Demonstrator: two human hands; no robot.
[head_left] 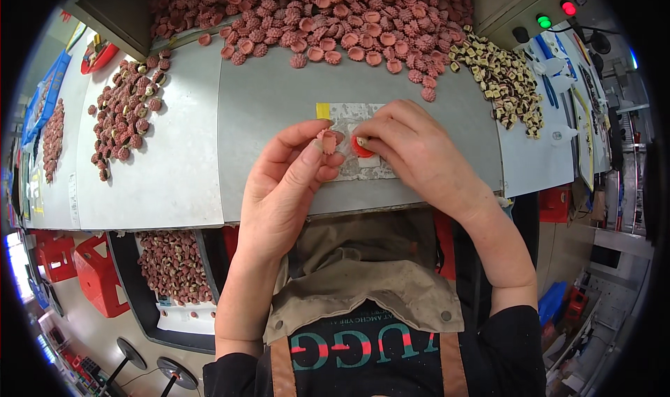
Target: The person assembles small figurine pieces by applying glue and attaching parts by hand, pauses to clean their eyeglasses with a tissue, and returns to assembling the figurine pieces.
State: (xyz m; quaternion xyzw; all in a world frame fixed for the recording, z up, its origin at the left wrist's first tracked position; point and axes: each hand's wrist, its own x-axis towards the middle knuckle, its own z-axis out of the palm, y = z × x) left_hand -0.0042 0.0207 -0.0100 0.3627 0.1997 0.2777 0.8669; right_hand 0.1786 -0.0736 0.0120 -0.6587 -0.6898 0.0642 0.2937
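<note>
Between the thumb and fingers of my left hand (289, 166) is a small pink bumpy shell (329, 143), its hollow side showing. Just right of it, my right hand (419, 149) is closed, thumb and fingertips together over a small round red dish (363, 150). A tiny pale piece (361, 141) shows at those fingertips; its kind is too small to make out. Under both hands lies a worn, stained pale mat (349, 172) with a yellow patch at its upper left corner. The two hands are close together but apart.
A large heap of pink bumpy shells (349, 27) covers the far side of the grey table (258, 97). Small cream-and-dark pieces (499, 76) are piled at the right. Darker filled shells (129, 111) lie at the left. Below the table edge stands a black bin (129, 285) holding more.
</note>
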